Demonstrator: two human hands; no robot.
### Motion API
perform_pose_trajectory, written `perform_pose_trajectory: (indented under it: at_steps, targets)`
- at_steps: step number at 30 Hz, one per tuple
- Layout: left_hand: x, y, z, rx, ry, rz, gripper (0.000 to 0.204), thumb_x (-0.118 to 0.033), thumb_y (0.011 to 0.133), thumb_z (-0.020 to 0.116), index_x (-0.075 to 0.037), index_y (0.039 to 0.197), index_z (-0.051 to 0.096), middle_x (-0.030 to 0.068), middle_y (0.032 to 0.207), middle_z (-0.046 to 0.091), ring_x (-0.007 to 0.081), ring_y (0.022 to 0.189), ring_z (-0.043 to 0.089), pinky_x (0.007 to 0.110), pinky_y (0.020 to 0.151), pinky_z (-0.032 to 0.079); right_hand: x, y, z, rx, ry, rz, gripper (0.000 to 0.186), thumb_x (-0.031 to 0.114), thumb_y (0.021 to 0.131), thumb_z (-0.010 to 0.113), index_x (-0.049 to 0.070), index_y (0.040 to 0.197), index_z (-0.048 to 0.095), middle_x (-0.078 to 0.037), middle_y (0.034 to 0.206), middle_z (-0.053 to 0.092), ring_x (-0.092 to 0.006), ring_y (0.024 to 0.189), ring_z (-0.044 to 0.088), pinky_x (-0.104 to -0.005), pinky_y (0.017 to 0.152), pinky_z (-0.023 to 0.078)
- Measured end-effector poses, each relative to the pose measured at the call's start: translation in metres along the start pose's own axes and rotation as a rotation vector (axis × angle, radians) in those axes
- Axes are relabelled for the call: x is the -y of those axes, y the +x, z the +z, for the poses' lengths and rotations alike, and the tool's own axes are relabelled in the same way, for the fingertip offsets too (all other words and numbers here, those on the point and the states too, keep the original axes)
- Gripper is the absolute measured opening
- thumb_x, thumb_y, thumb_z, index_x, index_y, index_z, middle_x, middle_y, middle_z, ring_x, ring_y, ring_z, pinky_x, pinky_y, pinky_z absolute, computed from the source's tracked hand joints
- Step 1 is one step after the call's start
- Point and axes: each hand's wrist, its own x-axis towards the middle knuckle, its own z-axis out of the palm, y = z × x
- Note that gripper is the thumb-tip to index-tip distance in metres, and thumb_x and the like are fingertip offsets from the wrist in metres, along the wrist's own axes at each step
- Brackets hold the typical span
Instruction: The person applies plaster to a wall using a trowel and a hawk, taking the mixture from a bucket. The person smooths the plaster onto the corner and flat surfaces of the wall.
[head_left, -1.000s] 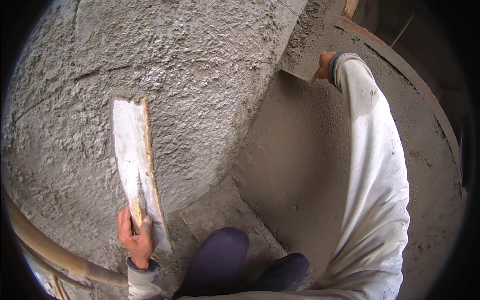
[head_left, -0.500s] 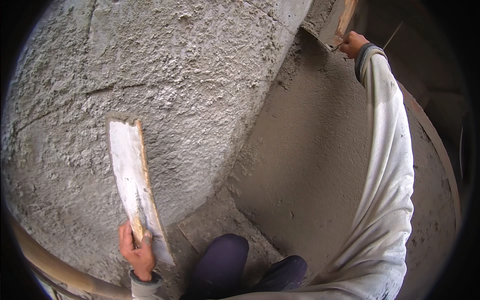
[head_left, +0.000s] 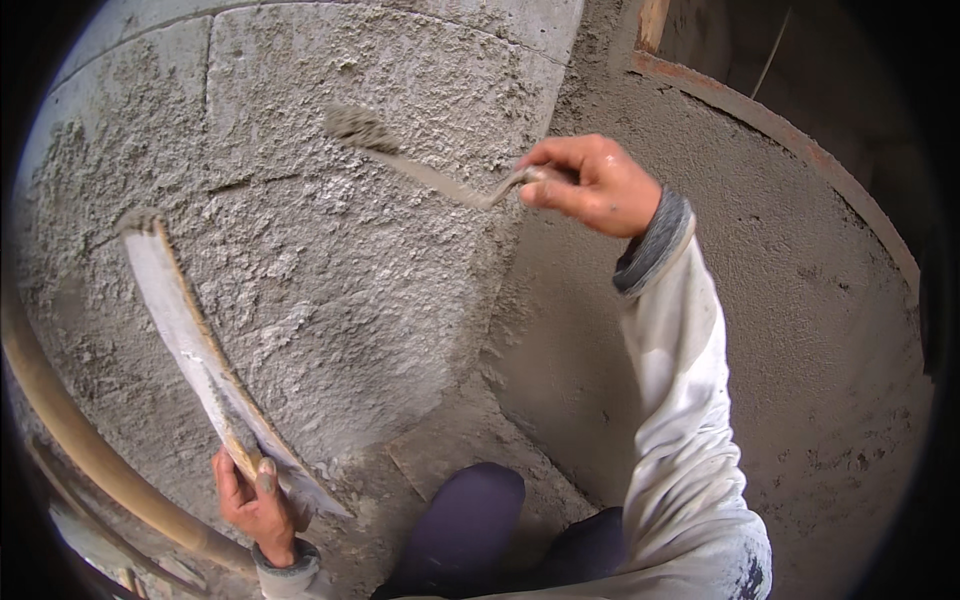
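My right hand [head_left: 592, 183] grips the handle of a trowel [head_left: 420, 165] whose blade points left and carries a lump of wet mortar [head_left: 355, 127] at its tip, close to the rough plastered wall [head_left: 330, 290]. My left hand [head_left: 255, 495] holds the wooden handle of a long pale plastering board [head_left: 190, 345], which stands tilted on edge against the wall at the lower left.
A smoother grey plastered wall face [head_left: 790, 330] fills the right side, bordered by a rusty curved metal edge [head_left: 800, 135]. A curved pipe [head_left: 90, 450] runs along the lower left. My dark-trousered knees [head_left: 480, 530] are at the bottom, above a rough ledge.
My right hand has swung from the upper right corner down and left, bringing the mortar-loaded trowel up to the rough wall. The board in my left hand has tilted slightly.
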Motion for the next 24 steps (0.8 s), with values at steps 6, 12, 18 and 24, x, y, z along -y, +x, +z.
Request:
perform_pose_trajectory:
  at_steps: [6, 12, 18, 24]
  targets:
    - [-0.03, -0.008, -0.024, -0.152, -0.109, 0.097, 0.049, -0.013, 0.083, 0.061, 0.01, 0.124, 0.046, 0.0098, 0.112, 0.052, 0.0172, 0.098, 0.05, 0.027, 0.087, 0.039, -0.026, 0.006, 0.05, -0.093, 0.98, -0.161, 0.026, 0.023, 0.087, 0.062, 0.0, 0.101, 0.06, -0.003, 0.07, 0.059, -0.0098, 0.057, 0.055, -0.0258, 0.053, 0.047]
    - [-0.058, -0.004, -0.026, -0.123, -0.014, 0.112, 0.043, -0.012, 0.085, 0.059, 0.01, 0.12, 0.048, 0.0099, 0.106, 0.053, 0.0177, 0.098, 0.05, 0.028, 0.087, 0.038, -0.099, -0.115, 0.227, -0.906, 0.966, 0.547, 0.016, 0.018, 0.093, 0.052, 0.004, 0.094, 0.059, -0.004, 0.068, 0.058, -0.0096, 0.049, 0.053, -0.0247, 0.041, 0.045]
    - [-0.039, 0.037, 0.032, 0.085, -0.013, 0.23, 0.042, -0.013, 0.086, 0.062, 0.008, 0.12, 0.051, 0.011, 0.104, 0.057, 0.0182, 0.094, 0.055, 0.029, 0.082, 0.045, -0.01, -0.298, 0.257, -0.732, 1.079, 0.784, 0.028, 0.016, 0.088, 0.06, -0.002, 0.11, 0.059, -0.005, 0.074, 0.061, -0.0086, 0.056, 0.056, -0.0235, 0.049, 0.046]
    - [-0.007, 0.045, 0.195, 0.399, -0.209, 0.176, 0.029, -0.03, 0.094, 0.051, -0.001, 0.099, 0.05, 0.0094, 0.081, 0.06, 0.0118, 0.062, 0.057, 0.027, 0.05, 0.05, -0.018, -0.375, 0.212, -0.928, 0.825, 0.942, 0.027, 0.019, 0.089, 0.058, -0.001, 0.107, 0.059, -0.004, 0.072, 0.059, -0.0079, 0.053, 0.053, -0.0223, 0.046, 0.045]
